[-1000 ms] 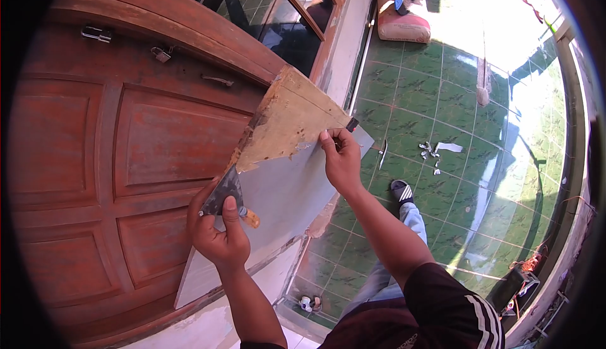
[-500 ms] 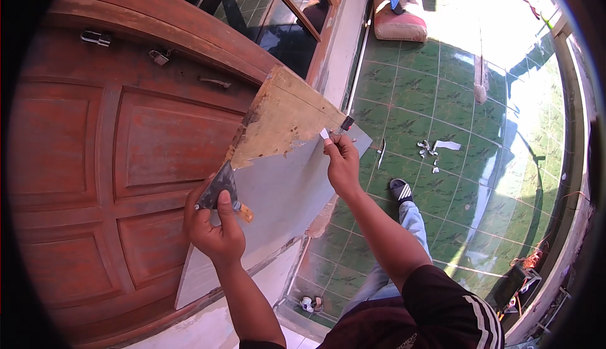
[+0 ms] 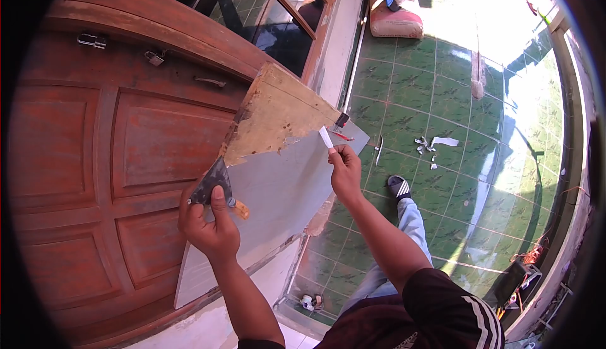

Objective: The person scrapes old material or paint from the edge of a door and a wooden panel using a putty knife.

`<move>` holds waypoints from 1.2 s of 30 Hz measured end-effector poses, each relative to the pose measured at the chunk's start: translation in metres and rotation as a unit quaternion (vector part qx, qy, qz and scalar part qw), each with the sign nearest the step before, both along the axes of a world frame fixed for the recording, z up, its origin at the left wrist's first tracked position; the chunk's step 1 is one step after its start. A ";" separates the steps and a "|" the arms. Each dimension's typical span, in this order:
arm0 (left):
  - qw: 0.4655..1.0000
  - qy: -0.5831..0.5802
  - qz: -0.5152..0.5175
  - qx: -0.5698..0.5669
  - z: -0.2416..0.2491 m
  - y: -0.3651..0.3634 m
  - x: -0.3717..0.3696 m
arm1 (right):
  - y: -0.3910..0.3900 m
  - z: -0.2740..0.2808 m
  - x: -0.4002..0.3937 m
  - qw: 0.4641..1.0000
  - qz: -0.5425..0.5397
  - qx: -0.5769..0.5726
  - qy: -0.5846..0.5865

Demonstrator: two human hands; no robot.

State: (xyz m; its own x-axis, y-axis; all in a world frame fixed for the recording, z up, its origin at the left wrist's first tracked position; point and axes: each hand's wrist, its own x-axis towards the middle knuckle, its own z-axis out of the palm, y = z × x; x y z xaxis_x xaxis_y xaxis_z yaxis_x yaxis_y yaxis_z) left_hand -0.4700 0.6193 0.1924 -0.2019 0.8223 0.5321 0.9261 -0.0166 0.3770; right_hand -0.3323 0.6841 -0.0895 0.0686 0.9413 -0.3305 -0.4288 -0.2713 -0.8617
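Note:
My left hand (image 3: 211, 226) grips a dark metal scraper (image 3: 213, 183) with a wooden handle, its blade by the lower left corner of the bare wood. My right hand (image 3: 344, 171) pinches a narrow white strip (image 3: 326, 137) at the edge of the grey-white layer (image 3: 278, 182). That layer covers the lower part of a tilted board, and bare, stained wood (image 3: 278, 115) with a ragged border shows above it. A red tool (image 3: 341, 136) and a black item (image 3: 342, 120) lie at the board's right edge, near my right hand.
A red-brown panelled door (image 3: 57, 141) stands at the left. White scraps (image 3: 445, 141) and a thin curved blade-like item (image 3: 379, 150) lie on the green tiles (image 3: 404, 96). A sack (image 3: 396, 19) rests at the top, and a black box (image 3: 512, 281) sits at lower right.
My right hand has moved slightly down, away from the bare wood. More of the white strip shows above its fingers, and the red tool is now visible.

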 end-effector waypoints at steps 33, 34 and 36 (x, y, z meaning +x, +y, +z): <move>0.999 0.037 0.008 0.012 -0.003 0.004 -0.006 | 0.004 -0.047 0.092 0.969 -0.024 0.117 -0.216; 0.999 0.039 0.012 0.009 -0.002 0.004 -0.006 | 0.013 -0.012 0.068 0.975 -0.002 0.125 -0.185; 0.999 0.039 0.013 0.008 -0.001 0.005 -0.005 | 0.026 0.022 0.025 0.988 0.035 0.113 -0.100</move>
State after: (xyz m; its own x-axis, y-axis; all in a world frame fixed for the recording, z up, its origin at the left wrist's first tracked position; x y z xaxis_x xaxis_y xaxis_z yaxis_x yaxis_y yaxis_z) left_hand -0.4747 0.6243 0.1914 -0.1808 0.8085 0.5601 0.9528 0.0027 0.3037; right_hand -0.3071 0.7105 -0.0673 0.0431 0.9944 -0.0969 -0.2304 -0.0844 -0.9694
